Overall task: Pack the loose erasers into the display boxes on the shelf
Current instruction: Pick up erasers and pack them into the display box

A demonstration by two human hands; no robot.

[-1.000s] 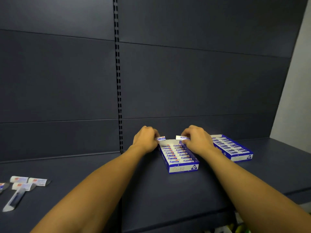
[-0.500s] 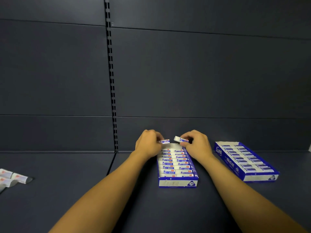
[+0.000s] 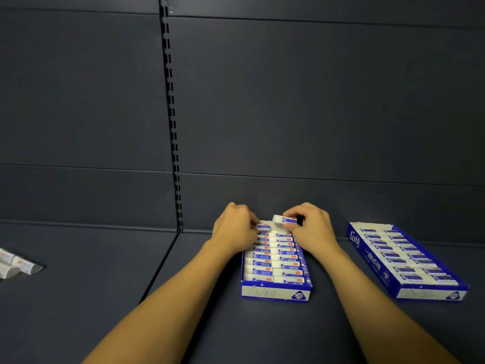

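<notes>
Head view: two bare forearms reached across a dark shelf (image 3: 110, 298) to the far end of a blue-and-white display box (image 3: 275, 291) marked "2B" on its near wall. The box held two columns of wrapped erasers, packed almost to the back.

The right hand (image 3: 312, 229) pinched one loose eraser (image 3: 284, 220) between thumb and fingers. That eraser sat tilted just above the box's far right corner, its white end pointing left, apart from the rows below it.

The left hand (image 3: 235, 231) curled over the box's far left corner, fingers gripping a second eraser (image 3: 263, 227) that lay level with the top of the left column; whether it was already seated in the row could not be told. The two held erasers were near each other but not touching.

A second box (image 3: 367, 261), also blue and white and filled with two columns of erasers, lay angled on the shelf well to the right of the right forearm, untouched by either hand.

At the left edge of the frame, a small cluster of white wrapped items (image 3: 15, 264) lay loose on the shelf, well apart from both hands. A slotted upright (image 3: 172, 114) ran down the dark back panel behind the left hand.
</notes>
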